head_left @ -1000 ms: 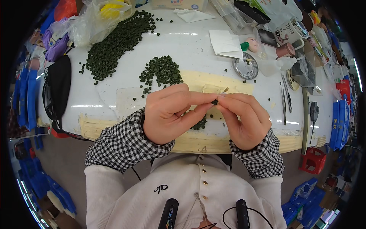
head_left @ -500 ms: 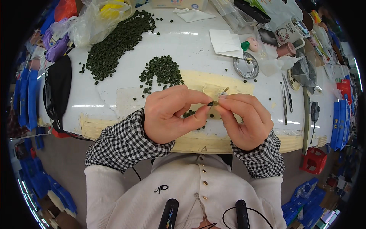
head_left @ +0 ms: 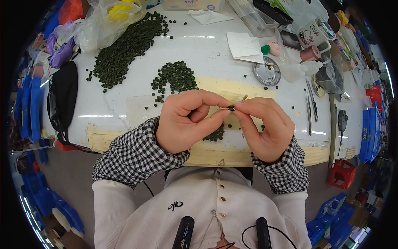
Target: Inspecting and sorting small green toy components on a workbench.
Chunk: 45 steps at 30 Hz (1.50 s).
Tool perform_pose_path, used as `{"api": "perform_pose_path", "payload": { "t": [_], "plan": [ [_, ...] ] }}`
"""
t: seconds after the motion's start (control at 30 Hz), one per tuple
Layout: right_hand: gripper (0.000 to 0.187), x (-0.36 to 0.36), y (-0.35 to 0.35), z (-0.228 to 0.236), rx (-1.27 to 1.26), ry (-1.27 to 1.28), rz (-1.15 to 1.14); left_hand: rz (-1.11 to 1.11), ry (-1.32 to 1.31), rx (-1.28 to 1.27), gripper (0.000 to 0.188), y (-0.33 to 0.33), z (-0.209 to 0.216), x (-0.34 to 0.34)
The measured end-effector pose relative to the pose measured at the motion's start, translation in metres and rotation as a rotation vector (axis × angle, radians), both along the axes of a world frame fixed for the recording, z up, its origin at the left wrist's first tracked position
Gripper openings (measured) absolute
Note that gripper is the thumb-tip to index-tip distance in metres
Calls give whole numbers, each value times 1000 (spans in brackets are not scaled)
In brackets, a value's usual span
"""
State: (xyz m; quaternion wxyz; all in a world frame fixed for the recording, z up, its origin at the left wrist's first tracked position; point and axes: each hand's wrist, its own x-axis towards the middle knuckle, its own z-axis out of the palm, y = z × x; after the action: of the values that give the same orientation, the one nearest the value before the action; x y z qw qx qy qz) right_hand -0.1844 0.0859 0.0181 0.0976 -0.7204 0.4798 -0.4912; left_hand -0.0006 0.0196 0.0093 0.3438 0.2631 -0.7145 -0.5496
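Between the fingertips of both hands sits a small dark green-black piece (head_left: 231, 108). My left hand (head_left: 182, 120) pinches it with thumb and forefinger from the left. From the right, my right hand (head_left: 267, 126) has its thumb and forefinger closed on the same piece. Its exact kind is too small to make out. Just beyond the fingertips a short brass-coloured pin (head_left: 245, 97) sticks up. Below the hands lies a little cluster of dark green pieces (head_left: 215, 135), partly hidden by the left hand. A medium heap (head_left: 176, 76) of similar pieces lies beyond the left hand.
A large pile of dark green pieces (head_left: 128, 52) spreads at far left beside a clear plastic bag (head_left: 105, 29). A black pouch (head_left: 64, 97) lies at the left edge. To the right are a round metal dish (head_left: 266, 72), tweezers (head_left: 308, 112), a mug (head_left: 313, 35) and a pink spool (head_left: 310, 54).
Both hands have shifted slightly away from me. The dark piece has turned between the fingertips, and more of the cluster below the hands shows.
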Motion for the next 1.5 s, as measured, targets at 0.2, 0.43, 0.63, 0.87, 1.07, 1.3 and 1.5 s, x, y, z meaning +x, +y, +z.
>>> {"api": "perform_pose_path", "payload": {
  "t": [0.2,0.43,0.63,0.87,1.07,1.3,1.5],
  "plan": [
    [15,1,0,5,98,-37,-6,-1,-6,225,15,1,5,-2],
    [13,0,1,4,175,-88,-2,-52,53,509,13,-2,2,-5],
    [12,0,1,-3,315,-292,49,-80,119,766,11,-4,0,-5],
    [12,-1,3,-2,571,-630,121,-89,110,781,11,-4,-1,-4],
    [12,0,5,-2,594,-664,139,-110,120,804,10,-3,-2,-5],
    [11,1,5,-4,555,-704,135,-147,267,1004,15,0,-1,-8],
    [17,2,3,3,226,-227,37,-6,219,683,13,3,-5,-8]
  ]
}}
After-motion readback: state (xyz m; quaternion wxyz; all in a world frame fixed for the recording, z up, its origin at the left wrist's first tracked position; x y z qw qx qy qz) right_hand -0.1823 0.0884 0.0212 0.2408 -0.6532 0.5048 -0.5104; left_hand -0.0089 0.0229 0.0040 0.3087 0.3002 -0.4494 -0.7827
